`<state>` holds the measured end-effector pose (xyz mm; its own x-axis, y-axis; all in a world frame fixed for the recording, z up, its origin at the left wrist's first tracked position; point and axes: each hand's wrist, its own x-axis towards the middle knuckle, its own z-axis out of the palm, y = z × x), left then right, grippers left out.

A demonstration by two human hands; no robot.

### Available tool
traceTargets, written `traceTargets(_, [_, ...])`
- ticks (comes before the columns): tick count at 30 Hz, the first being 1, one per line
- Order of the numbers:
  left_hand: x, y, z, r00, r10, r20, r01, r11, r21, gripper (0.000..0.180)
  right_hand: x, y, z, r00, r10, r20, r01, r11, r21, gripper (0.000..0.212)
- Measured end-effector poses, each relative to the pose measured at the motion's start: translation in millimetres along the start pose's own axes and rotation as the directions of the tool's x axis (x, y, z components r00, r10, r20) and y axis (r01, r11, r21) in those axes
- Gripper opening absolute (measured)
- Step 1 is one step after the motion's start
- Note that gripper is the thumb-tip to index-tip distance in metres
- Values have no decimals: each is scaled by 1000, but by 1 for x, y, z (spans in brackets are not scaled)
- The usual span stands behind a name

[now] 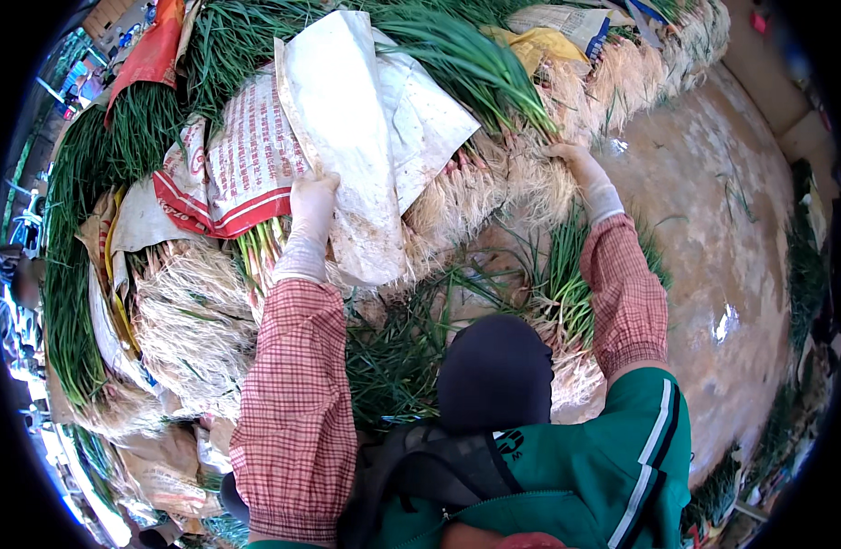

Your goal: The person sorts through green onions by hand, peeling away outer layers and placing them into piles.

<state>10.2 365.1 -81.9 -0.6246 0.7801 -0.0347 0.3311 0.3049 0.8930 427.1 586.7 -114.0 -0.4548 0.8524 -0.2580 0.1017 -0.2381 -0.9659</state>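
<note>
My left hand [314, 203], in a pale glove, is closed on the edge of a white woven sack [334, 119] draped over a heap of green onions. At the right end of the sack, my right hand [581, 169] has its fingers round the root end of a bunch of green onions [507, 87]. The bunch's leaves fan up and to the left, over the heap. Long pale roots [462, 201] hang along the heap's near side. Just left of my left hand lies a white sack with red print [247, 151], partly under the white one.
More rooted green onions [187, 311] are stacked at the left, with a red sack [150, 50] above. A loose bunch [567, 284] lies below my right forearm. Scattered leaves [393, 366] cover the floor near my knee [494, 375]. Wet concrete [713, 229] extends to the right.
</note>
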Motion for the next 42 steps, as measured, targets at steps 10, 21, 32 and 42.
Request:
traceTargets(10, [-36,65,62,910,414,4,-413,910,29,55,-20,-62,58,723,-634,275,40,435,899,40])
traceTargets(21, [-65,175,-30,784,290,550,134,785,-605,57,-120,-117,263,847,-298,439,147,927,346,43])
traceTargets(32, [-64,129,-145,949,73,306,228,512,-828,21,-39,-70,89,947,-314,-73,282,916,-284,41])
traceTargets(42, [-47,15,-162,947,-313,-71,166,668,-726,6,120,15,79,952,-241,-189,28,684,-729,75])
